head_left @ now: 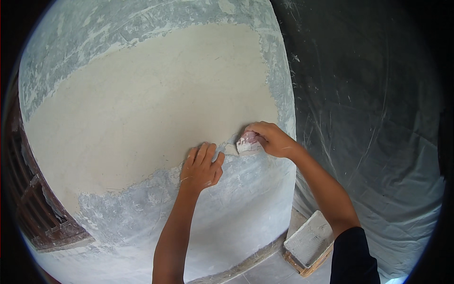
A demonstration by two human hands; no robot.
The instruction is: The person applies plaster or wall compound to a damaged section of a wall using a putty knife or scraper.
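Note:
A curved grey wall (189, 213) fills most of the view, with a broad patch of cream filler (156, 94) spread across it. My right hand (274, 138) grips a small reddish putty spreader (248, 142) smeared with white filler. The spreader touches the wall at the patch's ragged lower right edge, where a small lump of filler (231, 149) shows beside it. To its left, my left hand (202, 166) rests on the wall along that same edge. Its fingers are extended and slightly apart, with nothing visible in them.
On the tiled floor at lower right lies a filler-coated tray (309, 239) with a brownish underside. Dark plastic sheeting (364, 118) hangs along the wall's right side. A brown slatted wooden frame (38, 208) borders the wall at far left.

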